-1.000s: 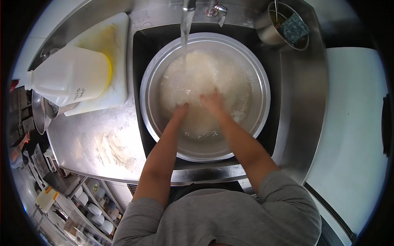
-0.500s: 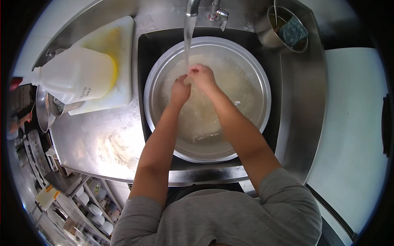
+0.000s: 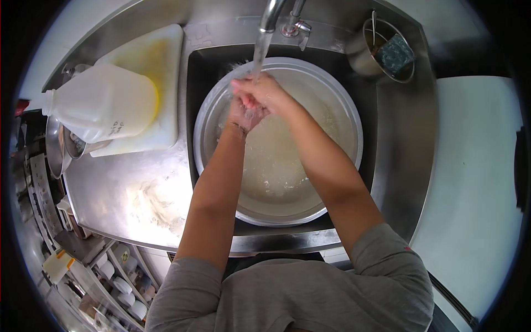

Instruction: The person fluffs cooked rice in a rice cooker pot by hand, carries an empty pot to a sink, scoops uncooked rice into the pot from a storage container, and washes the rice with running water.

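My left hand (image 3: 247,116) and my right hand (image 3: 265,92) are pressed together under the running tap (image 3: 269,21). The right hand lies over the left one with its fingers folded round it. Most of the left fingers are hidden beneath it. Water from the spout strikes the right hand and splashes off to the left. Below both hands is a large round metal basin (image 3: 355,122), filled with cloudy whitish water. I see no object in either hand.
The basin sits in a dark sink (image 3: 214,52). At left, a white plastic jug (image 3: 105,99) lies on a cutting board (image 3: 167,55). A metal pot (image 3: 359,58) holding a green scouring pad (image 3: 395,54) is at the back right. Shelves with dishes stand lower left.
My hands have come together, the right now over the left, and the stream lands on them. Before, they were slightly apart with water falling behind them. The view has shifted a little.
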`<action>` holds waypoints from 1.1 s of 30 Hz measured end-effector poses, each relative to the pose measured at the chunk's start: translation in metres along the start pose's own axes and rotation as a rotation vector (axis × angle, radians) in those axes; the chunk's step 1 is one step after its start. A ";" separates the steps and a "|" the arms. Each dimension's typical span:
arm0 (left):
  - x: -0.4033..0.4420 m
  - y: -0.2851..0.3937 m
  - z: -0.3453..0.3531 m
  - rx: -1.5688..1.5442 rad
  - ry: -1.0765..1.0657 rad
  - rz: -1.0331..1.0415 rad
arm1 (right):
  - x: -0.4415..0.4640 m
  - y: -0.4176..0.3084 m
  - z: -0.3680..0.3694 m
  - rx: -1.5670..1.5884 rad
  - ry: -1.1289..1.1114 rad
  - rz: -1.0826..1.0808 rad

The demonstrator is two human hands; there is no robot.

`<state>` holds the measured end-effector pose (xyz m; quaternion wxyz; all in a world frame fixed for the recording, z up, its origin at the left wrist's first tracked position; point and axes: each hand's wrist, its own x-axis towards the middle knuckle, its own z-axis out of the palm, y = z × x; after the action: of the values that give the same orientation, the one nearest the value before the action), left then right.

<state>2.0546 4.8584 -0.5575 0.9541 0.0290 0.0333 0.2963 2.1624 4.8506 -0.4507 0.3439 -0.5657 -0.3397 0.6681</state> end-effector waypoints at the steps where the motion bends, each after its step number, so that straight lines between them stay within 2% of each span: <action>1: 0.006 -0.002 0.001 0.052 0.173 0.097 | 0.011 0.005 0.002 0.037 -0.017 -0.011; 2: 0.009 -0.005 0.002 0.105 0.351 0.192 | 0.018 0.013 0.006 -0.006 0.074 -0.113; 3: 0.011 -0.006 0.013 0.101 0.376 0.161 | 0.025 0.022 0.010 -0.059 0.171 -0.211; 5: 0.007 -0.004 0.046 0.098 0.433 0.108 | 0.035 0.036 0.028 -0.332 0.579 -0.589; 7: -0.004 -0.004 0.053 0.147 0.392 0.080 | 0.027 0.046 0.071 -0.619 0.850 -0.497; 9: -0.017 -0.004 0.058 0.115 0.342 0.022 | 0.014 0.073 0.023 -0.461 0.277 -0.869; 10: -0.028 -0.003 0.059 0.061 0.318 -0.024 | -0.009 0.071 0.016 -0.644 0.247 -0.852; 11: -0.042 -0.005 0.061 0.003 0.294 -0.074 | -0.021 0.080 0.003 -0.699 0.248 -0.799; 13: -0.069 -0.008 0.093 0.124 0.362 -0.029 | -0.041 0.099 -0.028 -0.810 0.257 -0.687; 15: -0.110 -0.010 0.118 0.480 0.649 -0.112 | -0.066 0.105 -0.072 -0.941 0.471 -0.624; 17: -0.180 -0.013 0.098 0.850 0.825 -0.389 | -0.098 0.080 -0.112 -1.086 0.753 -0.546; 18: -0.212 -0.018 0.091 1.262 0.913 -0.634 | -0.109 0.072 -0.125 -1.151 0.853 -0.419; 19: -0.227 -0.023 0.102 1.312 1.049 -0.827 | -0.116 0.071 -0.134 -1.207 0.956 -0.286; 20: -0.239 -0.027 0.111 1.353 1.181 -1.025 | -0.118 0.075 -0.141 -1.166 0.913 -0.162; 22: -0.263 -0.048 0.088 1.692 1.321 -0.855 | -0.112 0.081 -0.155 -1.082 0.824 0.071; 23: -0.274 -0.057 0.068 1.863 1.381 -0.745 | -0.107 0.080 -0.161 -1.107 0.791 0.082; 24: -0.282 -0.067 0.049 1.782 1.327 -0.384 | -0.104 0.078 -0.168 -1.138 0.762 0.091; 25: -0.277 -0.067 0.053 1.628 1.326 -0.306 | -0.105 0.077 -0.174 -1.170 0.735 0.105; 28: -0.259 -0.058 0.083 1.184 1.289 -0.158 | -0.116 0.087 -0.190 -1.119 0.749 -0.050; 31: -0.254 -0.037 0.099 1.359 1.228 -0.130 | -0.134 0.084 -0.188 -1.090 0.877 -0.080; 32: -0.255 -0.033 0.114 1.282 1.201 -0.133 | -0.146 0.067 -0.186 -0.983 0.812 0.074; 33: -0.254 -0.030 0.129 1.283 1.188 -0.131 | -0.160 0.062 -0.185 -0.988 0.805 0.061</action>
<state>1.8732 4.6847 -0.4199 0.5937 0.3992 0.6863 0.1310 2.3605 4.6951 -0.4434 0.1238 -0.8738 -0.4355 0.1774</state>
